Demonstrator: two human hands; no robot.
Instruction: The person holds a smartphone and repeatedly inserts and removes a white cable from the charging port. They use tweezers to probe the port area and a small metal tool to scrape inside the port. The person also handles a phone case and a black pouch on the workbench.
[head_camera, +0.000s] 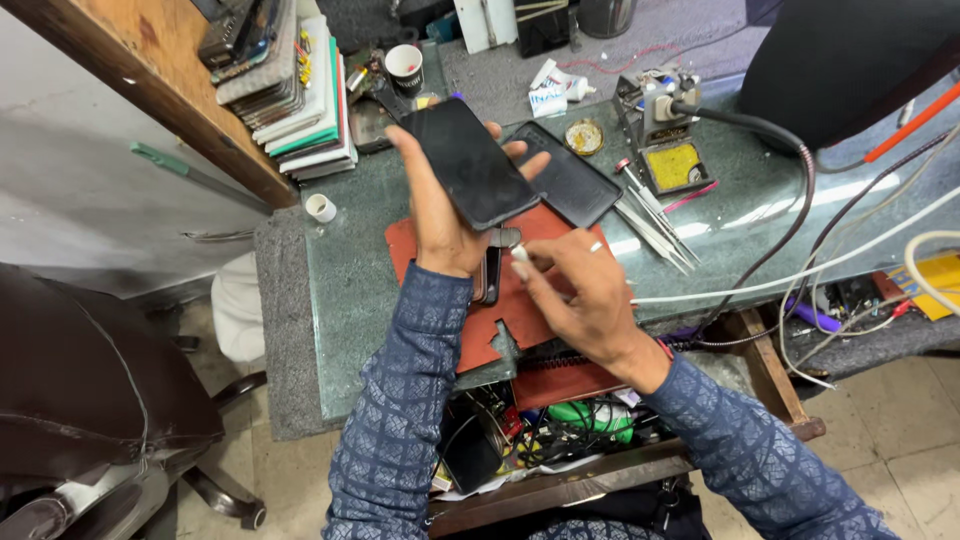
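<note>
My left hand (437, 215) grips a black smartphone (468, 163) by its edges and holds it tilted above a red-brown work mat (540, 232) on the green glass table (350, 290). My right hand (578, 290) pinches a white cable plug (520, 254) just below the phone's lower end; its white cable (800, 270) trails off to the right. A black phone case or back cover (568, 173) lies on the table behind the phone. A second dark device sits partly hidden under my left wrist.
Tweezers (650, 222) lie right of the mat, beside a soldering station with a yellow sponge (672, 163). A stack of phones and boxes (290, 85) stands at the back left, with a paper cup (405, 68). An open drawer of cables (560, 425) sits below the table.
</note>
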